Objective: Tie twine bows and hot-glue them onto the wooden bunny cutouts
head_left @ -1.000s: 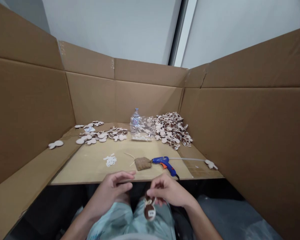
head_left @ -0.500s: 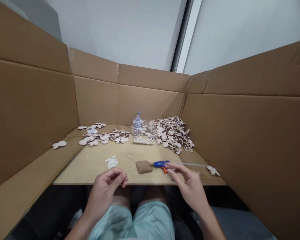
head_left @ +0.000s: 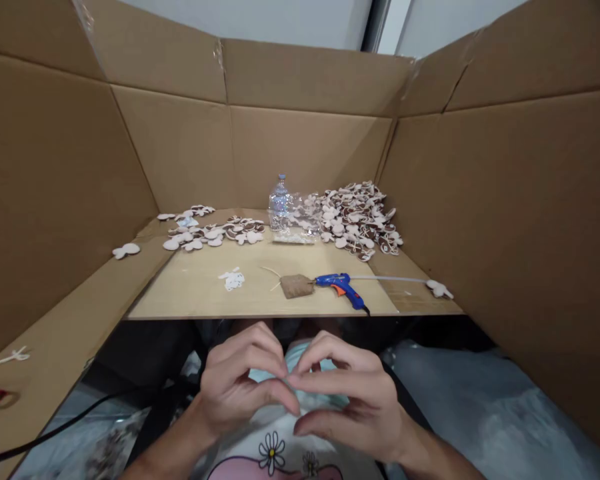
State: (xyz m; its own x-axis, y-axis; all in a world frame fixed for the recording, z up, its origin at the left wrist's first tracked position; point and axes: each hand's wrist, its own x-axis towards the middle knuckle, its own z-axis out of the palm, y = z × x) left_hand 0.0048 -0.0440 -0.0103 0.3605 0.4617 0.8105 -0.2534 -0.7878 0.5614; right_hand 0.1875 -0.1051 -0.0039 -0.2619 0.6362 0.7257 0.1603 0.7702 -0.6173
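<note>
1. Nearest you is your pale shirt [head_left: 245, 443] with its flower print; over to your left, a black cable [head_left: 100, 403] crosses the cardboard edge.
2. Above your lap, your left hand [head_left: 225, 380] and right hand [head_left: 365, 393] face each other, their fingertips meeting or almost meeting. The left fingers curl towards the thumb with a gap inside; the right forefinger and thumb stand apart. Whether something tiny is pinched where the tips come together, I can't make out.
3. Beyond your hands, on the pale board [head_left: 190, 300], lies the glue gun [head_left: 347, 288], on its side. It is straight ahead of your right hand, which is clearly the nearer one. Its barrel runs left to right, nozzle to the left, while the handle slants back towards you and to the right.
4. The nozzle meets the right edge of a brown pad [head_left: 297, 287], which sits ahead of where your fingertips come together. A glue stick [head_left: 390, 278] trails rightward from the gun, ending by a white eared piece [head_left: 439, 289].
5. Small white slips [head_left: 234, 279] lie loosely piled left of the pad, ahead of your left hand.
6. Farthest back are a scattered group of felt shapes [head_left: 213, 237] on the left, a bottle [head_left: 280, 197] beside a clear bag [head_left: 295, 233], and a big heap [head_left: 355, 217] on the right.
</note>
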